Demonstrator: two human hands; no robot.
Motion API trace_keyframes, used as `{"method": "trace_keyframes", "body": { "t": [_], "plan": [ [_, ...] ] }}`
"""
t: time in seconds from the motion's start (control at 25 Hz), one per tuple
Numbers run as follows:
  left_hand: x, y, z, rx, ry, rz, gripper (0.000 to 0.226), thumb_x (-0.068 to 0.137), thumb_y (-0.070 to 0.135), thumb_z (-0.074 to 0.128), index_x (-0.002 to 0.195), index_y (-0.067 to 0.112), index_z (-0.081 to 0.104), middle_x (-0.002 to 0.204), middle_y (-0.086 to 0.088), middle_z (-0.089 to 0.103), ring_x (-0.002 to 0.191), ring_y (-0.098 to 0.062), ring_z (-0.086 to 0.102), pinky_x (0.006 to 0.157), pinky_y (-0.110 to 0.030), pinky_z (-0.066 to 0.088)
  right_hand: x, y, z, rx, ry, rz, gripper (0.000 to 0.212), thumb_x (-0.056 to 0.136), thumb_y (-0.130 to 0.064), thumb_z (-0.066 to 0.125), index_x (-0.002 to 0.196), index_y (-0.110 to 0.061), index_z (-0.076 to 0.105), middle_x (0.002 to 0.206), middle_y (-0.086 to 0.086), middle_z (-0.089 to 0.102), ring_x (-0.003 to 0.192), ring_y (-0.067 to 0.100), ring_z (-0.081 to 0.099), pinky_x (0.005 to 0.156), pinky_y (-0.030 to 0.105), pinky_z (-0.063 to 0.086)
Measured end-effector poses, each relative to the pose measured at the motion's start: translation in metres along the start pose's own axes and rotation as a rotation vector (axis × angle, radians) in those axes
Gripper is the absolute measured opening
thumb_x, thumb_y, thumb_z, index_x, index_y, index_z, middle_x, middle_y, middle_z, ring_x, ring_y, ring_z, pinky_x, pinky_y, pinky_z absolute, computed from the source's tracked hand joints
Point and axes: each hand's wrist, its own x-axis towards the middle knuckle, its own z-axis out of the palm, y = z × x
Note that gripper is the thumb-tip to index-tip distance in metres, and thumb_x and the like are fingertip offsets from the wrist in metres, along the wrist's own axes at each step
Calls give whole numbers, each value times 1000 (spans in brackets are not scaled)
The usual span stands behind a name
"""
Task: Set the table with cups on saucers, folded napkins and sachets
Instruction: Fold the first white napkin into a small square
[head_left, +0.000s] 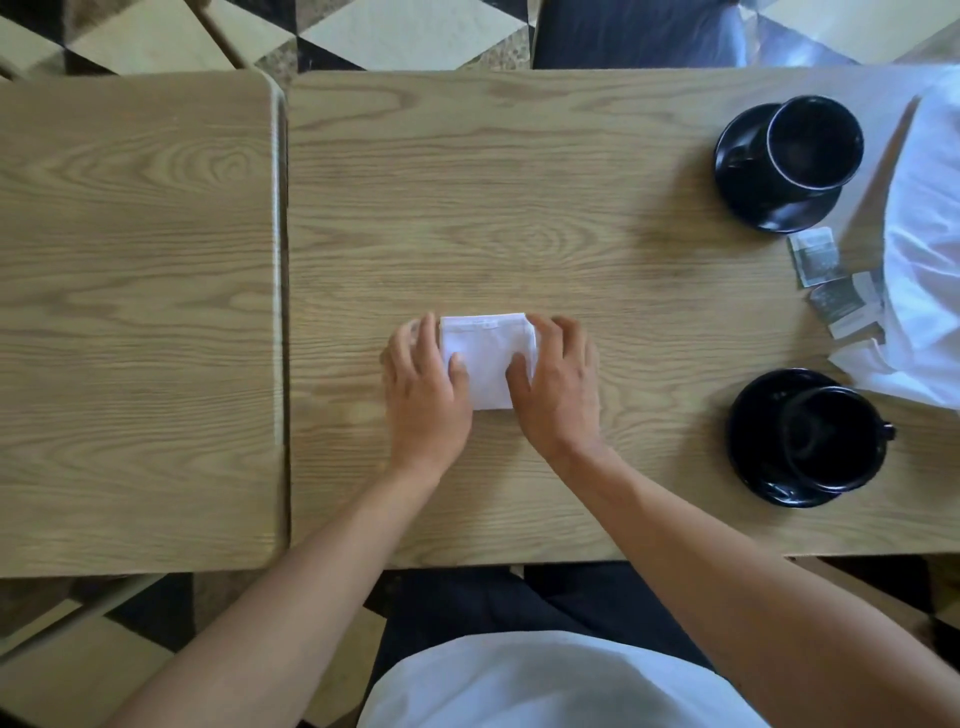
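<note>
A small folded white napkin lies flat in the middle of the wooden table. My left hand rests on its left edge and my right hand on its right edge, thumbs pressing on top. At the right stand two black cups on black saucers, one far and one near. Between them lie a few grey sachets. A loose white cloth lies at the right edge, partly over the sachets.
A second wooden table butts against the left side with a narrow gap. A dark seat is beyond the far edge. The floor is black and cream tiles.
</note>
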Motion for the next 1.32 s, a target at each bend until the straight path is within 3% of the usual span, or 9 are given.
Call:
{"method": "trace_keyframes", "body": {
  "t": [0.12,0.32,0.44,0.6,0.68,0.8,0.92,1.12,1.32],
  "plan": [
    [-3,10,-10,-174,-37,-391,55,98,26,54,149,9,39,140,-13,47,129,-29,47,105,-35,39,-9,-14,-2,53,-81,220,52,90,-23,59,141,-12,51,125,8,53,113,27,52,96,40,45],
    [9,23,-23,-298,-126,-558,64,91,41,64,146,15,44,135,-7,57,123,-24,55,103,-37,45,-11,-29,-3,203,-131,477,59,86,-26,62,141,-12,45,130,12,51,119,29,51,102,42,44],
    [17,20,-29,-447,-187,-670,46,85,34,72,124,21,50,127,-1,62,107,-19,62,91,-36,53,-7,-29,-5,264,-161,580,54,86,-31,62,134,-10,50,127,12,56,118,28,52,101,42,45],
    [21,20,-32,-592,-297,-687,28,86,19,75,109,7,68,101,-8,73,80,-19,66,59,-25,48,0,-22,-13,365,-195,713,22,86,-34,61,86,-12,60,78,1,62,85,27,60,71,34,48],
    [20,21,-35,-690,-415,-714,19,88,8,73,106,3,72,97,-12,76,77,-20,68,62,-25,52,6,-19,-21,471,-251,852,29,86,-34,63,67,-14,55,65,1,55,66,26,55,58,29,41],
    [19,27,-44,-939,-608,-849,26,88,-3,67,114,-3,69,105,-20,75,86,-26,72,76,-34,58,12,-11,-41,738,-441,1110,18,82,-34,70,81,-17,63,70,1,55,56,19,49,46,23,37],
    [32,37,-42,-1029,-627,-874,22,87,-11,62,108,-3,65,100,-19,76,82,-28,75,66,-36,62,27,5,-58,855,-539,1029,15,85,-30,71,89,-15,70,70,1,64,57,18,60,47,22,47],
    [96,89,-12,-956,-551,-730,9,100,20,59,104,13,62,95,-11,71,80,-24,68,72,-38,54,99,42,-84,801,-345,712,16,90,-23,70,97,-9,71,94,11,73,79,21,68,73,40,57],
    [170,145,32,-704,-452,-475,18,94,12,61,110,4,66,95,-12,70,82,-25,65,69,-35,52,176,79,-108,688,-163,582,23,85,-22,67,101,-7,74,91,0,70,78,18,65,73,38,53]
  ]
}}
